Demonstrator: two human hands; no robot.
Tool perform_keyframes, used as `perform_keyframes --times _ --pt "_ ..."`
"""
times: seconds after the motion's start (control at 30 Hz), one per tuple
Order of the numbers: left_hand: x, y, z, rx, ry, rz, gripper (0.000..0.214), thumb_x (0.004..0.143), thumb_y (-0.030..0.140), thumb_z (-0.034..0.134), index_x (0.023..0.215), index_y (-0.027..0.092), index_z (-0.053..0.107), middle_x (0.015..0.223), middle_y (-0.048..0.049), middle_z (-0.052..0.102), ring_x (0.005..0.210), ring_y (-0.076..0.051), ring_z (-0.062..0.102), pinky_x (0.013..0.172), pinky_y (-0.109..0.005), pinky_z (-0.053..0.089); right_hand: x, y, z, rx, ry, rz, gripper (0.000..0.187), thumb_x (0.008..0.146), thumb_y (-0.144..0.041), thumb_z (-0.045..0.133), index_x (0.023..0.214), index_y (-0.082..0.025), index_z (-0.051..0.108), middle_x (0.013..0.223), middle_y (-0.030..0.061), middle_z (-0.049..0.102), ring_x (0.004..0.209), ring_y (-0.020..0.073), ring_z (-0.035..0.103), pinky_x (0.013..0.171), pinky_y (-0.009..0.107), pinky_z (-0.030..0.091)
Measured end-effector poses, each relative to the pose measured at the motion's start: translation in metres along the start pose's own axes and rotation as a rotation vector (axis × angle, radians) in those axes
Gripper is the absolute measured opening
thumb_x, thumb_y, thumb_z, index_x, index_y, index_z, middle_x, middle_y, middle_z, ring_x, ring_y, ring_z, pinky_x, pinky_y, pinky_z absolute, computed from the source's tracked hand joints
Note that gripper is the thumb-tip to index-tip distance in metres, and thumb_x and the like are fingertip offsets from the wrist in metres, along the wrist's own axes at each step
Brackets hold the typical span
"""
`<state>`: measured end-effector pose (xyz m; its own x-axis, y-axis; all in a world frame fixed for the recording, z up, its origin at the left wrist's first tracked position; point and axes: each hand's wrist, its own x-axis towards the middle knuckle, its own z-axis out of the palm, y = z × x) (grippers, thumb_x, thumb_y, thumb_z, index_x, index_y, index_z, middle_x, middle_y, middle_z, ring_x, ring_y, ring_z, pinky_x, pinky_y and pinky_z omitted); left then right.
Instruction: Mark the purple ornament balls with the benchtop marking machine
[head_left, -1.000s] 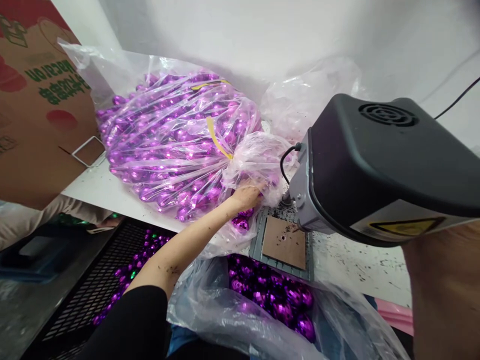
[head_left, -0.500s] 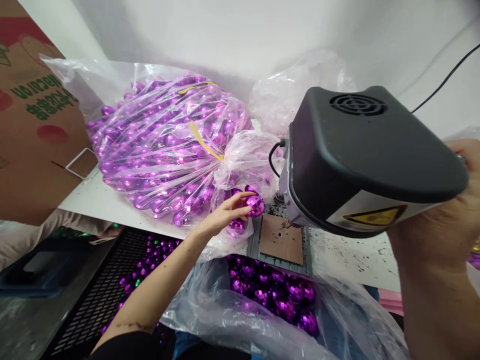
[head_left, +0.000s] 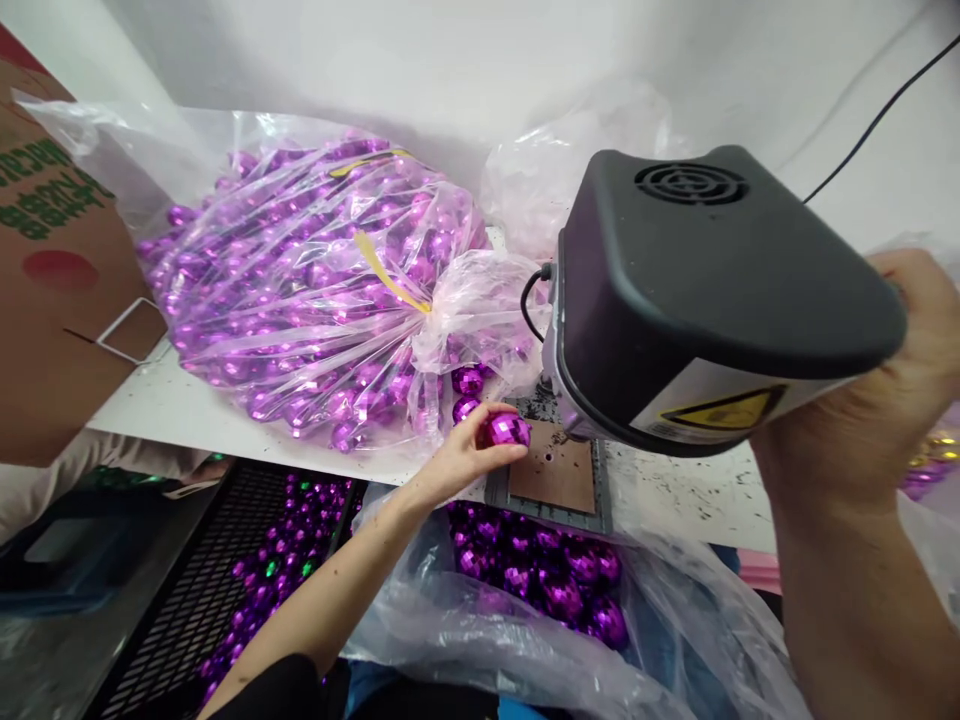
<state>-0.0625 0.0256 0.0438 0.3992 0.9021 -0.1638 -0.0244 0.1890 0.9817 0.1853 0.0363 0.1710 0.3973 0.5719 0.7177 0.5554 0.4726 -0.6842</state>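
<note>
Between the thumb and fingers of my left hand [head_left: 480, 448] is a shiny purple faceted ball ornament [head_left: 509, 430]. The ball is over the left side of a brown square plate [head_left: 551, 485] with a small hole in it, set on a grey metal base [head_left: 604, 497]. A black machine housing [head_left: 720, 290] with a vent and a yellow warning label overhangs that plate. My right hand [head_left: 911, 335] is closed at the housing's right end; its fingers and whatever they grip are hidden behind it. More purple balls [head_left: 466, 380] rest just behind my left hand.
A large clear bag of purple balls [head_left: 300, 300] fills the left of the white table [head_left: 142, 395]. An open plastic bag [head_left: 480, 620] with purple balls sits below the edge. A black crate [head_left: 169, 580], a cardboard box [head_left: 60, 330] and another person's sleeve [head_left: 82, 465] are at left.
My left hand has brought the ball away from the pile and slightly down, over the plate's left part. The view has shifted a little; my right hand stays at the machine.
</note>
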Motion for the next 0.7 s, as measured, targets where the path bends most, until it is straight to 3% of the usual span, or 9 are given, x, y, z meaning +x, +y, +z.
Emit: perform_keyframes --times 0.2,0.4,0.7 --pt "0.005 -0.01 0.012 0.479 -0.111 0.077 0.049 0.083 0.038 0.072 0.126 0.022 0.055 0.12 -0.0066 0.064 0.107 -0.024 0.06 0.098 -0.042 0.047 0.001 -0.002 0.001 0.053 0.0 0.002 0.025 0.089 -0.034 0.057 0.074 -0.014 0.055 0.061 -0.0032 0.038 0.061 0.0016 0.037 0.055 0.019 0.025" --pt "0.012 -0.009 0.017 0.704 -0.127 0.187 0.041 0.089 0.036 0.066 0.126 0.023 0.057 0.125 -0.0075 0.063 0.116 -0.026 0.059 0.103 -0.044 0.045 0.001 -0.002 0.0 0.061 -0.003 -0.003 0.03 0.087 -0.041 0.058 0.074 -0.014 0.055 0.061 -0.0033 0.038 0.06 0.0024 0.036 0.055 0.019 0.024" --pt "0.015 -0.015 0.041 0.882 0.074 0.248 0.042 0.08 0.039 0.075 0.117 0.024 0.064 0.107 -0.0069 0.058 0.1 -0.025 0.059 0.093 -0.041 0.051 0.0 -0.003 0.0 0.06 -0.003 -0.008 0.03 0.089 -0.04 0.057 0.074 -0.013 0.055 0.06 -0.0032 0.039 0.061 0.0024 0.037 0.056 0.019 0.024"
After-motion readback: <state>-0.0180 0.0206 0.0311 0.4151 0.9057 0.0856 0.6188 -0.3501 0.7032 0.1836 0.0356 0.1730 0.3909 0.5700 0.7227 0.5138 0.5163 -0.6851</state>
